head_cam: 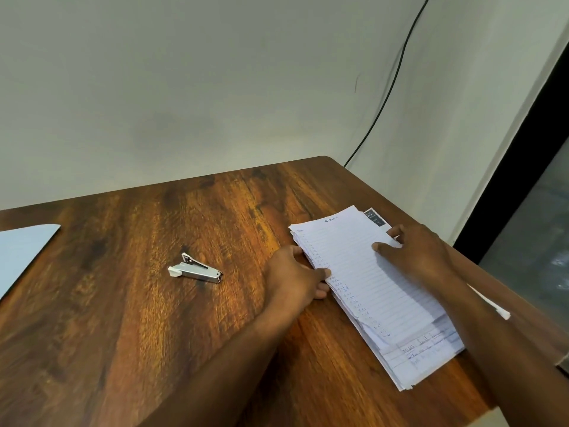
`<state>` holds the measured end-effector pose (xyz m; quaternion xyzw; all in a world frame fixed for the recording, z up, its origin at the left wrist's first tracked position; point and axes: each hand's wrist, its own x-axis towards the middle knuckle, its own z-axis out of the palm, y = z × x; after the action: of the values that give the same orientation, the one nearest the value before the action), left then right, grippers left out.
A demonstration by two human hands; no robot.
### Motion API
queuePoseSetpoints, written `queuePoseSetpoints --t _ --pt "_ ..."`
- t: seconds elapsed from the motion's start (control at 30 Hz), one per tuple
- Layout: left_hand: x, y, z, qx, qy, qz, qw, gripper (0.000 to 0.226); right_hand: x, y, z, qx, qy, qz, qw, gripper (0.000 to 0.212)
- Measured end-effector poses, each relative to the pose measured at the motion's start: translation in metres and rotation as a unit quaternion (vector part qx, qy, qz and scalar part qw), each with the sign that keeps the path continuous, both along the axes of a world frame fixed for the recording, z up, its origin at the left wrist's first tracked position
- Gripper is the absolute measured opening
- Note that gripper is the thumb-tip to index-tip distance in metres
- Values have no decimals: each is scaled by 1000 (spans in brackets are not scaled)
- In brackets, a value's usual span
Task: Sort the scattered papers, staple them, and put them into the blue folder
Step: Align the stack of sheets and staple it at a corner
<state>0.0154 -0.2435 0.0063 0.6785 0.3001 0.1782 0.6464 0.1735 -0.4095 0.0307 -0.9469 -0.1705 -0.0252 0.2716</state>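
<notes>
My left hand grips the paper stack's near-left edge; my right hand lies flat on top. The stapler lies left of the stack, nearer my left hand.

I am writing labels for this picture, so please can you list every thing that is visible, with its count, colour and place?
Paper stack: one stack, white lined sheets with writing, right side of the table.
Dark printed sheet: one corner showing, black and grey, under the far end of the stack.
Stapler: one, silver with white tip, middle of the table, apart from the papers.
Folder: one, light blue, left edge of the table, partly out of view.
Table: one, brown wood.
Cable: one, dark, along the wall.
Left hand: at the stack's left edge.
Right hand: resting on top of the stack.
</notes>
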Motion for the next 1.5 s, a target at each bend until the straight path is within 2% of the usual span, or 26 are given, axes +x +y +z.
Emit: queuePoseSetpoints --t 0.1,0.13,0.23,0.37,0.47,0.53,0.7,0.87,0.97,1.07,1.17,1.3,1.4,1.5 --pt "0 -1 0 -4 -8 -2 1000 61 0 2 5 -33 24 4 999 54" --pt "0 -1 0 -4 -8 -2 1000 59 -2 3 8 -37 31 6 999 55" --pt "0 0 -2 -7 -5 -5 1000 61 -4 3 12 -41 50 12 998 37" --pt "0 0 -4 -8 -6 -5 1000 60 -2 2 18 -21 79 7 997 36" --pt "-1 -4 -3 8 -12 -14 1000 35 -2 0 19 -32 75 2 997 41" --pt "-2 -10 -1 13 -16 -26 999 21 -1 -2 17 -47 57 -9 997 52" --pt "-5 -21 1 17 -5 -39 999 32 -4 -4 11 -50 43 -13 998 58" --pt "-10 -20 2 33 11 -44 998 37 -14 2 7 -121 21 -15 992 58" --pt "-18 -15 6 65 13 -46 997 48 -31 11 16 -179 -43 -47 982 57" --pt "-31 0 9 128 24 -12 991 68 -57 27 24 -151 -99 -7 984 60" --pt "-54 29 13 224 38 46 973 62 -92 55 37 -116 -63 106 986 64" --pt "-108 77 16 321 69 110 938 48 -143 101 41 -77 -64 241 965 52" --pt "-150 115 13 377 92 161 907 54 -165 143 28 -74 -72 284 953 51" --pt "-191 142 14 431 175 197 863 63 -177 178 13 -96 -95 304 943 51"
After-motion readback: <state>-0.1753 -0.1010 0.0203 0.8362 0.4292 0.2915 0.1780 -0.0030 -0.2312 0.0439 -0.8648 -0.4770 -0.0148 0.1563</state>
